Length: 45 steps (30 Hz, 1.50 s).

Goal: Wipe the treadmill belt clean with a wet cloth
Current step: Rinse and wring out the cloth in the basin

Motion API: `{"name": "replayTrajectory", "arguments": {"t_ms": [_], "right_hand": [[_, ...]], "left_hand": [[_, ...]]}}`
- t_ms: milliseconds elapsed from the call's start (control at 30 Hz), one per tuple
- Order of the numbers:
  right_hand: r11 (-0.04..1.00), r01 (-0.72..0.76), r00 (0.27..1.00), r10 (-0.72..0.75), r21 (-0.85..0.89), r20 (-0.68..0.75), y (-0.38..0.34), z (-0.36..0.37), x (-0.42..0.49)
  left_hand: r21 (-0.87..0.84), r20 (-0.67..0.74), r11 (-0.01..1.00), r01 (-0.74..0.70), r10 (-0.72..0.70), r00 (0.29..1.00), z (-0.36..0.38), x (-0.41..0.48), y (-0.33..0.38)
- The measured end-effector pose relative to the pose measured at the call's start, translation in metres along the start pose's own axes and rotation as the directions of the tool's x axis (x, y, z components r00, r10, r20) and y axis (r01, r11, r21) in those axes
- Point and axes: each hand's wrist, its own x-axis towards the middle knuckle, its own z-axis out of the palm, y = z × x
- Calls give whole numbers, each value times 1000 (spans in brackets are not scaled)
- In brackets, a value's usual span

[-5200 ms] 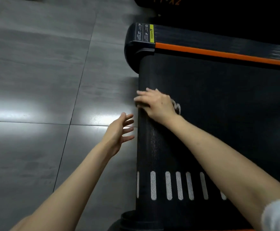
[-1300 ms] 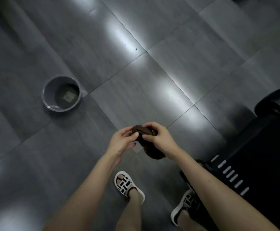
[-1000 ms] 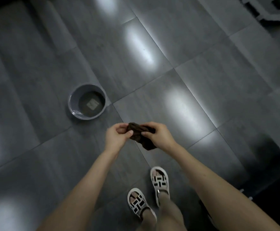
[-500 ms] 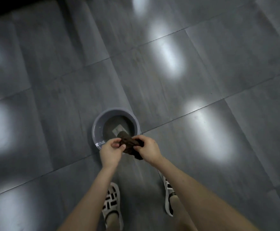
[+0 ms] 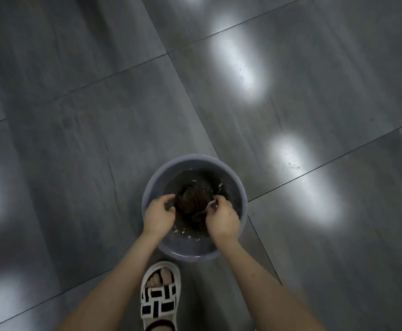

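A dark brown cloth point(image 5: 190, 204) lies bunched in the water of a round grey basin point(image 5: 239, 189) on the floor. My left hand point(image 5: 158, 216) grips the cloth's left side with curled fingers. My right hand point(image 5: 221, 217) pinches its right side, a pale edge of the cloth showing by the fingers. Both hands reach into the basin over its near rim. Small splashes ring the water. The treadmill is out of view.
Glossy grey floor tiles point(image 5: 99, 115) with bright light reflections surround the basin. My foot in a white and black sandal point(image 5: 159, 297) stands just below the basin's near rim.
I have walked from the treadmill to the basin with the cloth in both hands. The cloth, held above the rim half a second ago, is now down in the water.
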Motion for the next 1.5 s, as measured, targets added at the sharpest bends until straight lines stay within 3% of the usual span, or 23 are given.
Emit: {"name": "replayTrajectory", "arguments": {"t_ms": [133, 167, 233, 300, 333, 467, 600, 700, 733, 833, 867, 933, 1033, 1100, 1167, 1233, 1300, 1367, 1500], "right_hand": [[989, -59, 991, 74, 132, -112, 13, 33, 39], [994, -51, 991, 62, 92, -115, 13, 42, 47], [975, 140, 988, -150, -172, -42, 11, 61, 54], [840, 428, 903, -415, -333, 114, 12, 74, 60], [786, 505, 861, -484, -357, 153, 15, 75, 67], [842, 360, 924, -381, -402, 28, 20, 69, 92], [635, 609, 780, -587, -475, 215, 30, 63, 96], [727, 398, 897, -437, -560, 71, 33, 55, 98], [726, 393, 897, -439, -564, 59, 32, 58, 94], [593, 553, 799, -577, -585, 171, 36, 69, 80], [592, 552, 796, -584, -587, 158, 38, 67, 81], [683, 424, 868, -494, -594, 52, 36, 62, 86], [839, 319, 935, -354, -441, 2, 33, 69, 86], [972, 234, 972, -235, 33, 22, 33, 73, 85], [854, 84, 980, -165, 513, 114, 30, 74, 74], [666, -17, 973, -161, 746, 166, 24, 77, 55], [530, -26, 965, -208, 848, 159, 20, 78, 37], [480, 84, 953, -294, 873, 70, 22, 80, 28], [648, 361, 928, -323, 670, -188, 19, 89, 27]], "left_hand": [[-81, 26, 997, 0, 2, 1000, 16, 37, -15], [-107, 16, 994, -9, 10, 1000, 20, 47, -16], [-133, 8, 991, -23, 25, 1000, 26, 65, -13], [-135, 36, 990, -52, 57, 998, 32, 78, -11], [-129, 56, 989, -71, 78, 995, 33, 83, -10], [-133, 98, 986, -98, 112, 989, 40, 97, -9], [-142, 95, 986, -88, 103, 990, 44, 104, -10], [-136, 96, 990, -47, 61, 994, 45, 96, -11], [-130, 108, 991, -28, 42, 993, 45, 93, -11], [-108, 140, 994, 6, 9, 990, 44, 84, -15], [-101, 155, 995, 12, 3, 988, 44, 83, -16], [-90, 199, 996, 31, -12, 980, 44, 80, -20], [-86, 242, 994, 62, -40, 970, 47, 78, -27], [-155, 245, 982, 106, -66, 967, 52, 76, -31], [-308, 271, 933, 188, -104, 957, 61, 72, -31], [-531, 287, 802, 272, -131, 949, 68, 67, -27], [-693, 267, 657, 296, -148, 952, 72, 65, -23], [-753, 223, 604, 260, -137, 965, 74, 66, -23], [-756, 74, 650, 78, -33, 997, 75, 65, -25]]}}
